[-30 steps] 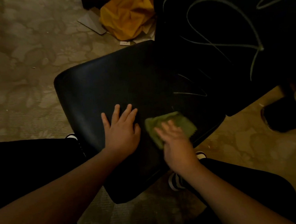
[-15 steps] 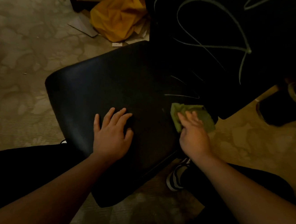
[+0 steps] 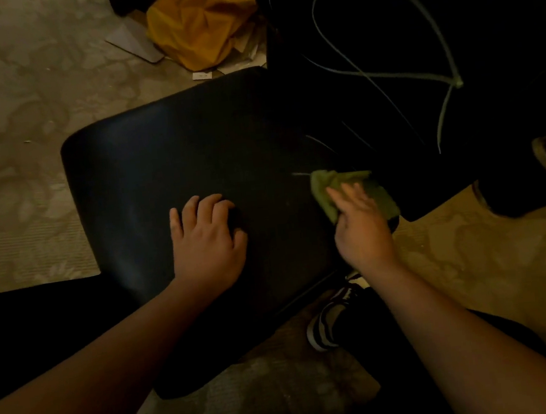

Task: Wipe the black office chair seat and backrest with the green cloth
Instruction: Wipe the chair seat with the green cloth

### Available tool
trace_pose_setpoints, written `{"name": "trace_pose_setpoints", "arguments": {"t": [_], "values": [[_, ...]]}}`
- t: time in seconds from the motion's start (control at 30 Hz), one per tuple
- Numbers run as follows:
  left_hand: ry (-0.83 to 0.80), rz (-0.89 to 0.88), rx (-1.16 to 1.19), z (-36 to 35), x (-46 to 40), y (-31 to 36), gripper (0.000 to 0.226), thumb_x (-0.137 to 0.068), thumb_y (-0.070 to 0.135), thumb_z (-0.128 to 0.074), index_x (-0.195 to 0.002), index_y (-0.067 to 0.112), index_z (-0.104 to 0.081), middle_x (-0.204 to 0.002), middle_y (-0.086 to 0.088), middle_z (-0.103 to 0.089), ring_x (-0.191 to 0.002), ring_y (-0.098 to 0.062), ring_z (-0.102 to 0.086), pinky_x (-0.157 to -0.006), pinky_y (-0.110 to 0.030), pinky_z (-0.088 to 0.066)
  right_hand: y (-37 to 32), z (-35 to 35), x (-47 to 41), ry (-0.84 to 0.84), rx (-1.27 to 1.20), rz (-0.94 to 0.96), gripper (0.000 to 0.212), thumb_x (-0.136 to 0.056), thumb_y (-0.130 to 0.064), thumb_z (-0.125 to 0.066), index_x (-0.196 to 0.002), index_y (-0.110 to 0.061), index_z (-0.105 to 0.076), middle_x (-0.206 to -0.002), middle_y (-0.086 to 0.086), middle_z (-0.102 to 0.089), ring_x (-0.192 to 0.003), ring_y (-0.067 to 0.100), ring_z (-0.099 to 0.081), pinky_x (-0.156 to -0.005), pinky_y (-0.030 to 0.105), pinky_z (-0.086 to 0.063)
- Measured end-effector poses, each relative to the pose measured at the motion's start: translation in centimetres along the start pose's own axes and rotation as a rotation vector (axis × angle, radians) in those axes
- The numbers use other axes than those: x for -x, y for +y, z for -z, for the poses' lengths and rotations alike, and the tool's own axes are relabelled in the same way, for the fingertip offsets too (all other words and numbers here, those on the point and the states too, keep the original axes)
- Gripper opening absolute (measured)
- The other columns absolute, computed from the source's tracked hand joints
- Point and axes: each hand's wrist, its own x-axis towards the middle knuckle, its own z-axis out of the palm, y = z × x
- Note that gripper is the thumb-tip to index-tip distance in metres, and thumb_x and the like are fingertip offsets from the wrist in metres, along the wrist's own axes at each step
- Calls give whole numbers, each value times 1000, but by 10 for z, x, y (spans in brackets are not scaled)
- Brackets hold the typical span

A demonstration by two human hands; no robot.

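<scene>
The black chair seat [image 3: 174, 163] fills the middle of the head view, and its dark backrest [image 3: 383, 46] rises at the upper right. My right hand [image 3: 362, 228] presses the green cloth [image 3: 346, 184] flat against the seat's right edge, fingers straight over it. My left hand [image 3: 206, 238] rests on the seat's middle front with its fingers bent, holding nothing.
Patterned carpet [image 3: 14, 131] surrounds the chair. A yellow bag [image 3: 200, 23] and papers lie on the floor beyond the seat. Pale cords [image 3: 385, 72] loop over the dark area by the backrest. A striped shoe [image 3: 329, 318] shows under the seat's front edge.
My right hand has swept the cloth from the seat's front middle to its right edge. My left hand's fingers have curled inward on the seat.
</scene>
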Motion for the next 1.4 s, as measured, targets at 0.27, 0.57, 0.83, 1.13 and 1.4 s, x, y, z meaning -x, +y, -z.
{"name": "trace_pose_setpoints", "arguments": {"t": [0.27,0.57,0.83,1.13,1.4], "values": [[13,-105,57,-5,-25,15,46,-92,38,-45,-134,23,-57,-147,-1,-51,-146,-30,-28,-122,-59,-16,-51,-17,11,-210,11,400,60,-89,-5,-46,-145,-26,-43,-157,0,-31,-149,21,-16,-119,36,-4],[-23,-99,26,-3,-32,19,48,-96,40,-52,-143,29,-46,-152,4,-42,-149,-24,-23,-125,-53,-9,13,-3,-65,16,2,-53,61,-92,-6,-44,-149,-25,-35,-159,5,-27,-147,25,-19,-118,46,-23],[-8,-130,-7,-15,-78,37,49,-92,42,-44,-132,16,-53,-145,-7,-48,-143,-31,-32,-121,-59,-19,-50,-24,-57,-175,28,305,61,-92,-10,-46,-149,-28,-35,-160,0,-26,-149,22,-13,-119,39,-7],[-71,-96,-99,-28,-85,38,67,-102,57,-22,-161,30,-7,-170,7,3,-154,-18,19,-117,-52,23,-10,-14,-121,-40,33,-17,64,-93,-13,-45,-152,-31,-27,-161,1,-21,-148,24,-17,-117,48,-24],[-90,-73,-145,-34,-86,39,69,-101,60,-16,-161,32,-1,-170,11,9,-153,-19,21,-117,-62,20,-50,-22,-96,-181,160,243,67,-94,-22,-46,-153,-38,-18,-162,-6,-15,-150,19,-5,-121,46,-10]]}}
